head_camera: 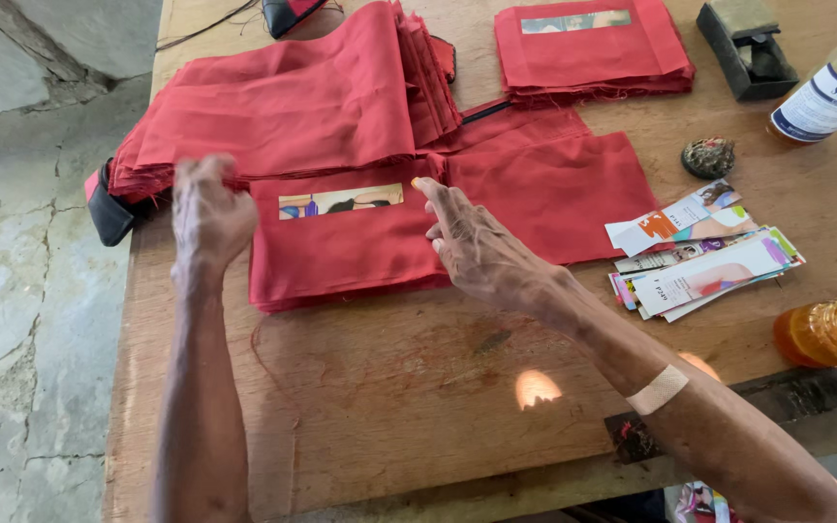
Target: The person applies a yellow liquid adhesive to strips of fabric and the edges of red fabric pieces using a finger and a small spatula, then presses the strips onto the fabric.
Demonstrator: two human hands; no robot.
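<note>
Worn wood makes up the table (389,407), which stands beside a cracked concrete floor on the left. Across its far half lie red cloth pieces: a tall pile (283,107) at far left, a smaller finished stack (593,53) at far right with a picture strip stuck along its top edge, and a flat red piece (341,247) nearer, which also carries a picture strip (341,201).

Judging from this, the far-right stack looks done, the top flat piece has its strip on, and the tall pile and the loose printed strips (699,261) at right look not yet worked.

The left hand (210,213) hovers at the left edge of the flat piece, fingers curled in; it is blurred, so whether it pinches cloth I cannot tell. The right hand (477,247) lies open, fingers spread, resting on the right part of that piece, just right of the strip, gripping nothing. An orange jar (830,332) stands near right, a bottle (825,92) far right.
</note>
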